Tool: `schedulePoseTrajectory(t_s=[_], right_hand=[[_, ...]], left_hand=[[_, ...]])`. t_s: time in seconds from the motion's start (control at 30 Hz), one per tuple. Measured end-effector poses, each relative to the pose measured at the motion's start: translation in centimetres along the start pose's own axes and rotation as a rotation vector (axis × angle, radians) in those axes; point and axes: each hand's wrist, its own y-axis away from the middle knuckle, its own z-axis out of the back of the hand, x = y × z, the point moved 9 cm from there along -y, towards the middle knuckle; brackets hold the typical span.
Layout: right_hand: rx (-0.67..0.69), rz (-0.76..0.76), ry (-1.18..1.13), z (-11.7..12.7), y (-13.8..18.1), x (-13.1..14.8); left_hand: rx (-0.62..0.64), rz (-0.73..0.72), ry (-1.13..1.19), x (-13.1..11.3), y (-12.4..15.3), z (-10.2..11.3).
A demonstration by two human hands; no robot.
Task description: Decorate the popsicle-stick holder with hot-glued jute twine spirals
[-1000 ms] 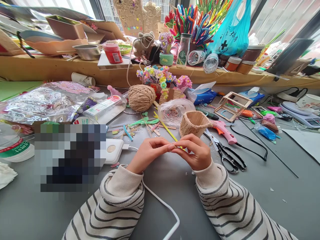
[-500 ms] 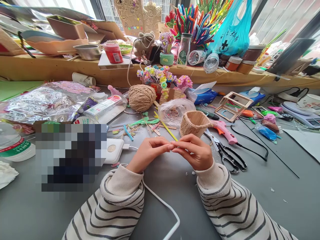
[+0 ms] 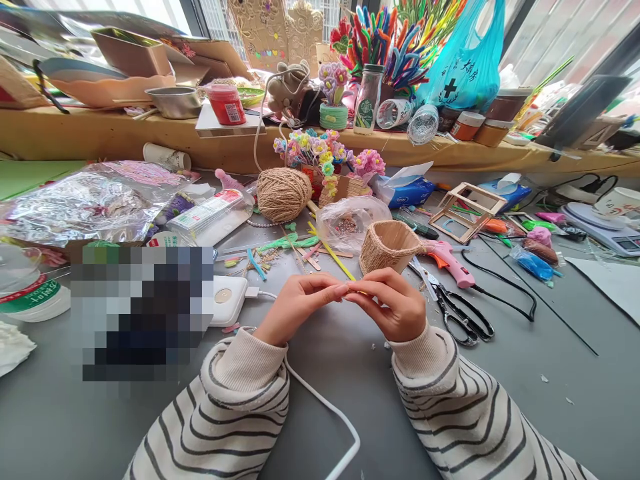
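Note:
Both hands meet at the middle of the table, fingertips pressed together. A thin yellow pipe cleaner (image 3: 342,264) runs from between the fingers away toward the clutter behind. My left hand (image 3: 300,303) pinches with thumb and forefinger, and my right hand (image 3: 393,303) pinches against it from the other side. The near end of the pipe cleaner is mostly hidden by the fingers. Just behind my right hand stands a twine-wrapped container (image 3: 387,247), open at the top. Black-handled scissors (image 3: 457,310) lie right of that hand.
A pink glue gun (image 3: 453,265) with a black cord lies to the right. Behind the hands are a twine ball (image 3: 284,195), a plastic bag (image 3: 350,223) and pipe-cleaner flowers (image 3: 320,150). A white power bank (image 3: 227,300) with a white cable (image 3: 320,400) sits left.
The hands stay almost in place, with the fingertips shifting slightly against each other. The far end of the yellow pipe cleaner has moved a little. Nothing else visibly differs.

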Motion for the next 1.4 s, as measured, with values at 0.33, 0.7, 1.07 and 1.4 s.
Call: schedulePoseTrajectory(t_s=[0.33,0.7,1.07,1.4], right_hand=[[0.074,-0.058,0.0,-0.7,-0.3,-0.7],[0.235,-0.118,-0.02,-2.5,0.1,-2.0],[-0.015,-0.564,-0.241,-2.9,1.5,-5.0],[-0.171,-0.855,-0.641,-5.9,3.4,-6.6]], left_hand=[[-0.067,-0.059,-0.121,-0.2,0.1,0.6],[-0.044,-0.221,-0.347,-1.5,0.0,0.2],[-0.238,-0.16,-0.125,-0.6,0.0,1.5],[-0.293,-0.168,-0.084,-0.3,0.1,2.0]])
